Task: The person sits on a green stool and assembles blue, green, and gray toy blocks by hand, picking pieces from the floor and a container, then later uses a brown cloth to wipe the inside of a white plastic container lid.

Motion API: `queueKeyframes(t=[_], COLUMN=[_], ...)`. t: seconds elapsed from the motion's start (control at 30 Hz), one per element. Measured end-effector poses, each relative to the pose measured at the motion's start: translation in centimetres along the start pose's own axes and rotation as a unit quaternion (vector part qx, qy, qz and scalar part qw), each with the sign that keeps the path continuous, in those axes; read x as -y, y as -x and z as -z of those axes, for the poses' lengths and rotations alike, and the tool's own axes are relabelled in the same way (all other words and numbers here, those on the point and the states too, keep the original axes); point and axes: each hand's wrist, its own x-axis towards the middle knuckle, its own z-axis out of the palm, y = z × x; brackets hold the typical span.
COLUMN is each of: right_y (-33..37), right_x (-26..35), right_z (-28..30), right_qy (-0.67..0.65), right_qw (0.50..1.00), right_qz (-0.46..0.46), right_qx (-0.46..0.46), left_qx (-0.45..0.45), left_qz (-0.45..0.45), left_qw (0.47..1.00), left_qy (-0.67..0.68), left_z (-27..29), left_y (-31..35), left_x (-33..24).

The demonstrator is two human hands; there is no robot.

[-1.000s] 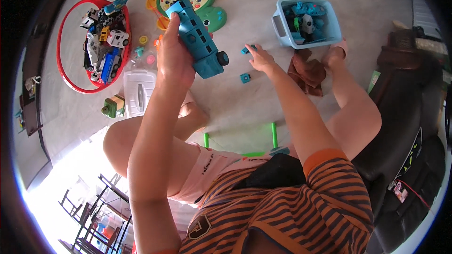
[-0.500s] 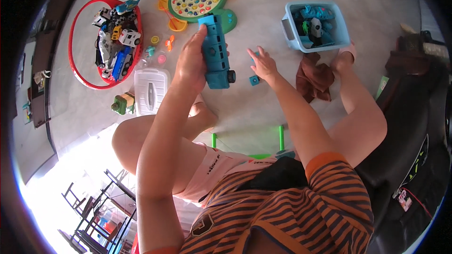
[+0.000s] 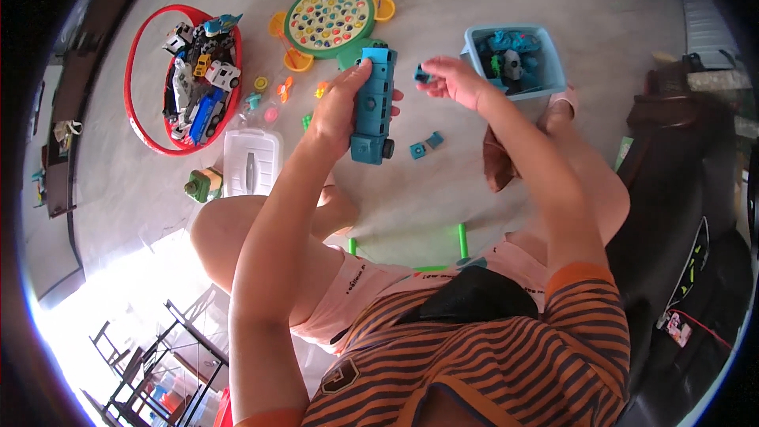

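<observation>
A long, boxy teal toy vehicle (image 3: 373,107) stands on end in my left hand (image 3: 338,107), with the fingers wrapped round its side. Dark slots run along its body and a black wheel shows at its lower right. My right hand (image 3: 460,83) is closed in a pinch at the near-left corner of the blue tub (image 3: 514,96). Between its fingertips is a small dark-teal piece (image 3: 421,74), whose exact form I cannot make out. On the floor below lie two small teal blocks (image 3: 417,150), close together.
Toy cars fill part of a red-rimmed basket (image 3: 130,87) at the left. A round fishing-game toy (image 3: 330,22) sits at the far middle. Nearby are a white lid (image 3: 251,162), a green toy (image 3: 203,185), a brown cloth (image 3: 498,160) and a black sofa (image 3: 672,166).
My right hand has moved up and away from the floor blocks, and now a small teal piece is in its fingertips. The toy vehicle has shifted slightly right with my left hand.
</observation>
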Motion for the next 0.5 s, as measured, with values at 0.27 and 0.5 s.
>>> queueKeyframes(t=[0.27, 0.5], right_y=[12.0, 13.7], right_x=[7.8, 6.5], right_z=[-5.1, -7.3], right_qy=[-0.01, 0.041], right_qw=[0.998, 0.987], right_qz=[-0.007, 0.059], right_qx=[-0.062, -0.143], left_qx=[0.092, 0.114], left_qz=[-0.071, -0.122], left_qw=[0.984, 0.965], left_qy=[-0.137, -0.201], left_z=[-3.1, -4.1], left_y=[1.8, 1.5], left_x=[1.3, 2.4])
